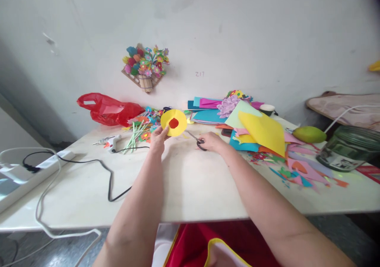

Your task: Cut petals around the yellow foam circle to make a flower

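Pale tabletop (190, 188) carries both forearms outward; the right hand (212, 141) closes its grip on the scissors (198, 139), blades pointing left toward the yellow paper disc (173, 122), which the left hand (158, 137) pinches upright by its lower edge, just beyond.

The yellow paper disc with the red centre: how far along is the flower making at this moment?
Done: small finished paper flowers on green stems lie on the white table. In hand: the left hand holds up the round yellow paper disc with a red centre; the right hand rests on black-handled scissors. Left: the disc has a plain edge without petals, and uncut coloured paper sheets remain.
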Tool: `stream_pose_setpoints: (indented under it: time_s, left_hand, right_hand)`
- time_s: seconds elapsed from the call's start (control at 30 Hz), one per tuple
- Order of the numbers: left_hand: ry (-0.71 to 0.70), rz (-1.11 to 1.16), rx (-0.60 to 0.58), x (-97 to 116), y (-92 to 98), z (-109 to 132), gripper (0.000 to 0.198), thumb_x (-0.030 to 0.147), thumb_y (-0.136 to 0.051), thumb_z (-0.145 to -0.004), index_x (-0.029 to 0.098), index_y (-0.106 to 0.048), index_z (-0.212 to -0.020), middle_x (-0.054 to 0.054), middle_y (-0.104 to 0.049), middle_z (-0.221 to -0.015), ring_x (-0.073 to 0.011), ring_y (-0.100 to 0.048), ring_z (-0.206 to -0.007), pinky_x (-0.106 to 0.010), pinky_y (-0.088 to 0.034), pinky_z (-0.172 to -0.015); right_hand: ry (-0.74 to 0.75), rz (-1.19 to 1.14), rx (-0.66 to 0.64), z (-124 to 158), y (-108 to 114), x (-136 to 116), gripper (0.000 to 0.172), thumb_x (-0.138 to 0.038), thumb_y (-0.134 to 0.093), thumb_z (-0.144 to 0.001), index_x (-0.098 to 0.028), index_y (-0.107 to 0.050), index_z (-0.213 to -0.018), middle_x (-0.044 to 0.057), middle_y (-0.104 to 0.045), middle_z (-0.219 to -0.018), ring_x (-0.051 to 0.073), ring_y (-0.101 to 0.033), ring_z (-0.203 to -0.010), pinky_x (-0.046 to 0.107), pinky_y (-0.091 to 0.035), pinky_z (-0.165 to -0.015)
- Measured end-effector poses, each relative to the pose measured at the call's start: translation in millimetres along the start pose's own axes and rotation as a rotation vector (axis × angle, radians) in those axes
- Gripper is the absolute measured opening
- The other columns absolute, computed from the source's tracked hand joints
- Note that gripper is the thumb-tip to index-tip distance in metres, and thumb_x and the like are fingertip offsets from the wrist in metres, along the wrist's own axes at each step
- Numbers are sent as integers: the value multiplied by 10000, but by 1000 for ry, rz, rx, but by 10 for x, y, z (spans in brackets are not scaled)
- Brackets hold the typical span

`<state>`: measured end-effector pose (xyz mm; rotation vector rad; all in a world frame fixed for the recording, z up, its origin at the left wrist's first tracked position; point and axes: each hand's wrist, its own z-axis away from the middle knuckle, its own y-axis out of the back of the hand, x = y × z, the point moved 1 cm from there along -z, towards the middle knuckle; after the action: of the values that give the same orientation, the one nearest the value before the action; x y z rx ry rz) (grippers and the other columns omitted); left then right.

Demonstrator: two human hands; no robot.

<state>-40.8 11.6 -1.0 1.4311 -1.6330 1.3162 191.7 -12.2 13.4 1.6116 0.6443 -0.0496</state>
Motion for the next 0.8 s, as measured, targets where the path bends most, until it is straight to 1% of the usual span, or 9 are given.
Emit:
stream_pose_setpoints:
  time_s: [0.13, 0.27, 0.37, 0.43, 0.5, 0.57, 0.63, 0.7, 0.8]
  left_hand:
    - [26, -27, -70, -26, -69, 37, 510, 484, -765, -569, 166, -660, -954, -62, -702, -883, -186, -666, -769, -304, -533, -707]
    - [11, -61, -126, -27, -130, 80, 480, 478, -741, -612, 184, -658, -982, -61, -699, -952, -173, -662, -776, -279, -528, -688]
    - [20, -75, -160, -29, -162, 100, 480, 471, -736, -622, 206, -648, -1013, -54, -696, -986, -174, -666, -786, -287, -528, -697]
    - [25, -74, -170, -35, -174, 105, 469, 463, -734, -629, 210, -641, -1012, -51, -695, -991, -172, -668, -784, -293, -530, -701]
    - [31, -75, -179, -45, -180, 106, 457, 456, -729, -638, 202, -635, -1006, -53, -698, -976, -171, -668, -778, -291, -530, -702]
    - [35, -79, -187, -54, -183, 105, 454, 452, -727, -643, 192, -630, -1003, -57, -703, -947, -170, -667, -769, -283, -530, -696]
    - [37, -85, -201, -61, -185, 105, 460, 451, -724, -649, 187, -626, -1012, -60, -705, -934, -169, -667, -762, -276, -528, -689]
    - [37, -90, -216, -62, -190, 109, 466, 449, -721, -653, 186, -623, -1025, -63, -704, -935, -169, -667, -761, -272, -527, -685]
    - [39, -102, -229, -61, -197, 118, 460, 447, -717, -661, 186, -623, -1028, -67, -703, -941, -173, -668, -774, -271, -526, -690]
  right_hand:
    - [-2, 167, 32, 13, -5, -115, 225, -334, -587, -724, -182, -728, -811, 107, -701, -813, 217, -612, -752, 269, -357, -572]
    - [-12, 193, -4, 39, -9, -174, 231, -310, -564, -732, -205, -730, -852, 102, -701, -866, 238, -617, -790, 284, -387, -604]
    - [-38, 206, -31, 40, -4, -194, 189, -304, -602, -698, -208, -732, -796, 94, -701, -849, 246, -614, -780, 293, -396, -607]
    - [-58, 154, 2, 19, -9, -195, 136, -266, -608, -690, -213, -725, -734, 70, -699, -815, 224, -609, -770, 275, -388, -598]
    - [-99, -3, 98, -14, -27, -187, 130, -238, -585, -714, -208, -710, -692, 49, -690, -779, 189, -598, -754, 247, -381, -579]
    - [-168, -293, 175, -46, -59, -176, 155, -250, -564, -750, -185, -693, -694, 48, -674, -740, 153, -577, -686, 222, -376, -529]
    - [-257, -669, 154, -61, -99, -174, 163, -259, -555, -770, -161, -674, -718, 51, -659, -715, 115, -536, -580, 202, -360, -450]
    - [-290, -975, 126, -58, -121, -191, 140, -234, -555, -771, -149, -659, -734, 50, -657, -727, 86, -506, -527, 181, -334, -390]
    - [-297, -1186, 129, -39, -119, -218, 97, -179, -570, -749, -133, -650, -720, 53, -662, -751, 65, -513, -524, 151, -311, -359]
